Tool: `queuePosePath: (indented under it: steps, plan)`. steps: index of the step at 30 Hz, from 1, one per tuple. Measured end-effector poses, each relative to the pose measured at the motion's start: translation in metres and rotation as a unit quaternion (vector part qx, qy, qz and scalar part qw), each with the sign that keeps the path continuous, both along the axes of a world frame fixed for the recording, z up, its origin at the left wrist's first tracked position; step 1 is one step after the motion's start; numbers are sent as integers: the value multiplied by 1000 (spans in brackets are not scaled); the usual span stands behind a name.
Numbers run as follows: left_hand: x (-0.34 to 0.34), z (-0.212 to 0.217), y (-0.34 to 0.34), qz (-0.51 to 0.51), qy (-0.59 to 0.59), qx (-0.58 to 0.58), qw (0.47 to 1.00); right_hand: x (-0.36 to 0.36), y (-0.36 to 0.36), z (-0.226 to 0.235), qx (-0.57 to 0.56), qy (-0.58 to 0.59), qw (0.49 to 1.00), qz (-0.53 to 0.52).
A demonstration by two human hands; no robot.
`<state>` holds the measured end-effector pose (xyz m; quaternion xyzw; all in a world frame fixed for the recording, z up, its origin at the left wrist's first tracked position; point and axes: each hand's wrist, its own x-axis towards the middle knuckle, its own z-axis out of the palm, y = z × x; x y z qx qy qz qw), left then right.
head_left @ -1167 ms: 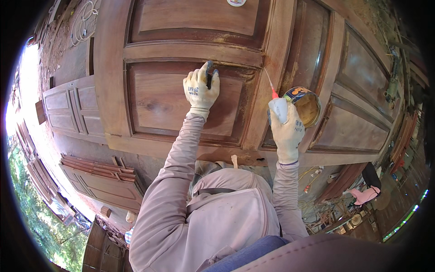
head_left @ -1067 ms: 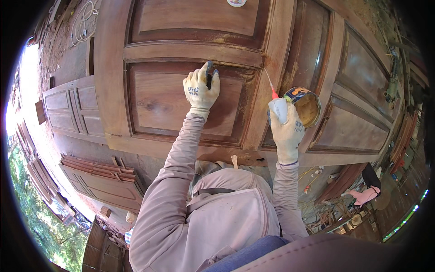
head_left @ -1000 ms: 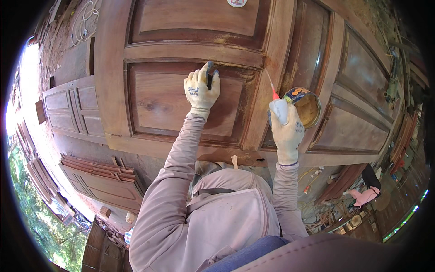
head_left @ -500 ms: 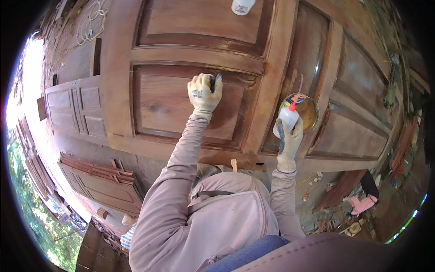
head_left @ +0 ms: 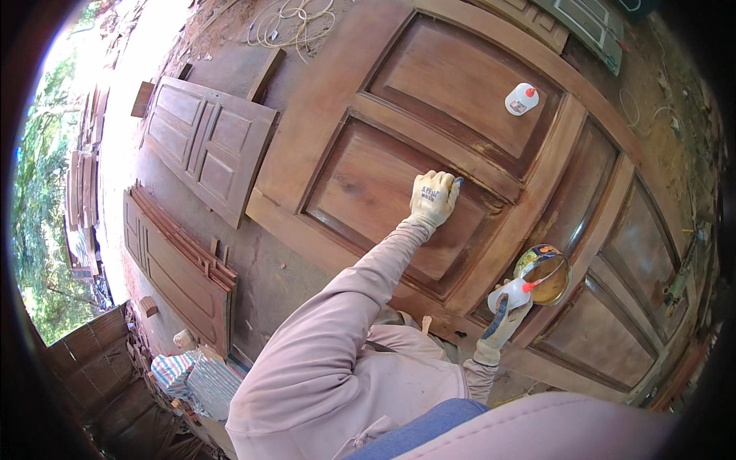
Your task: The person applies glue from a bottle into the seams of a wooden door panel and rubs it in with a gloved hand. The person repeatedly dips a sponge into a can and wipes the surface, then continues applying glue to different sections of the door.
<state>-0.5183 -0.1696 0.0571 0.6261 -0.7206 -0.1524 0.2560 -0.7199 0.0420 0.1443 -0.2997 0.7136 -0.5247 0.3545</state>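
Right hand (head_left: 509, 317): fingers clamped on the white bottle (head_left: 506, 296), its red nozzle (head_left: 528, 287) beside the open can (head_left: 539, 256) on the door (head_left: 314, 115). Left hand (head_left: 434, 198): fingers curled together above a panel (head_left: 368, 188); contents cannot be determined. Recommended: squeeze lightly, nozzle clear of the can.

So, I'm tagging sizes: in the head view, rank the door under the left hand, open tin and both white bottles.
Door
Open tin
Held bottle and unheld bottle: too alike to rank; right hand partly hides one.
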Motion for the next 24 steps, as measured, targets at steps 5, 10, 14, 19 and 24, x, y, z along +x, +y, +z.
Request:
queuePosePath:
  steps: [5,10,14,19,24]
  plan:
    - [-7,-1,-5,9,13,19,1000,13,12,-2,3,-23,1000,-20]
    - [-1,25,-8,-11,21,119,993,19,29,-10,30,7,1000,-3]
    - [6,28,0,-98,1,103,990,7,28,-14,22,279,959,39]
    - [58,26,30,-220,87,78,969,-19,15,-38,72,313,942,100]
    - [157,52,115,-216,188,144,947,-30,7,-52,95,326,936,88]
